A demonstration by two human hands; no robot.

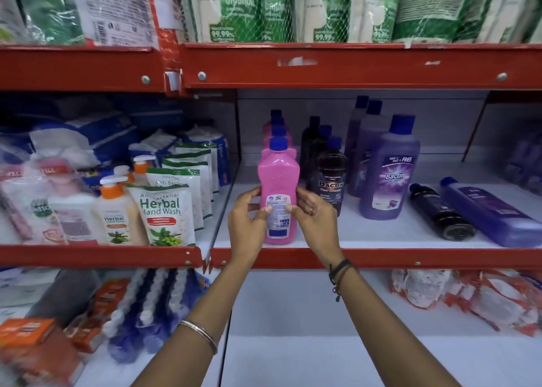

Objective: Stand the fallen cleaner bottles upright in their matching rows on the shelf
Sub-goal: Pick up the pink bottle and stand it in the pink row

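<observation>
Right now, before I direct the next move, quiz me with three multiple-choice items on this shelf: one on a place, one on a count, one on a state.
1. Where does the pink bottle in the hands stand?
A. At the front of the pink row
B. Among the purple bottles
C. On the shelf below

2. How many bottles lie on their sides at the right of the shelf?
A. None
B. Two
C. Four

3. How is the pink bottle held?
A. By the left hand alone
B. By neither hand
C. Between both hands, upright

Answers:
1 A, more pink bottles line up behind it.
2 B, the black bottle and the purple bottle lie flat.
3 C, the left hand and right hand press its sides.
</observation>
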